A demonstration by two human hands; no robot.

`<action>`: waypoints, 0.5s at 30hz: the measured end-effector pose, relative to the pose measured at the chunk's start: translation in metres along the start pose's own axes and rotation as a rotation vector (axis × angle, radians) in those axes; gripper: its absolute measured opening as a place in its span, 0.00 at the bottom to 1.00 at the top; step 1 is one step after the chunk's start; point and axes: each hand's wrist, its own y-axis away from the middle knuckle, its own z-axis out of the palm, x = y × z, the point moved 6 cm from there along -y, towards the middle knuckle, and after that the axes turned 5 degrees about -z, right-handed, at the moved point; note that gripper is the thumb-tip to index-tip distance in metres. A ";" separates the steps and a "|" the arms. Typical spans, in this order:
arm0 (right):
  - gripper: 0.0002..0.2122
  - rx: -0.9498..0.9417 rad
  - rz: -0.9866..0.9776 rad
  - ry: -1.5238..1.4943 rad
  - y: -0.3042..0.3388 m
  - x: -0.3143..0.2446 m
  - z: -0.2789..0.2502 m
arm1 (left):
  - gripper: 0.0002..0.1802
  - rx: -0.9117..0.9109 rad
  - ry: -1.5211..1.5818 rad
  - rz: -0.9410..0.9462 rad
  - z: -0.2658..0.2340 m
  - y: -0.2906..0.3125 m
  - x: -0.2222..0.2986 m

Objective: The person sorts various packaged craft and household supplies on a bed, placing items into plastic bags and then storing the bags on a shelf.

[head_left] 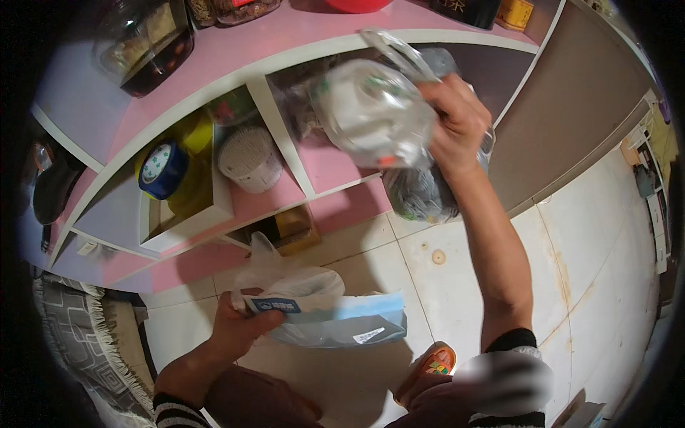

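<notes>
My left hand (pixel 242 327) is closed on a flat white, blue and grey plastic package (pixel 339 324), thumb on top, low over the floor. A crumpled clear plastic bag (pixel 310 280) is bunched against the package's far edge, by the same fingers. Higher up and to the right, my right hand (pixel 457 118) grips the gathered top of a clear plastic bag (pixel 374 114) with white contents, in front of a shelf opening. The contents are blurred and I cannot name them. Just below that hand is a grey, knotted-looking plastic bag (pixel 421 194), partly hidden by my wrist.
A pink and white shelf unit (pixel 307 53) curves across the far side. Its openings hold a blue tape roll (pixel 164 170), a white ribbed tub (pixel 250 158) and a cardboard box (pixel 289 232). A dark glass jar (pixel 146 46) stands on top. A fringed grey cloth (pixel 82 342) lies at left.
</notes>
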 end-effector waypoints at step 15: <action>0.08 -0.626 -0.019 0.506 0.021 0.012 0.128 | 0.10 -0.174 -0.023 0.007 0.003 -0.019 -0.017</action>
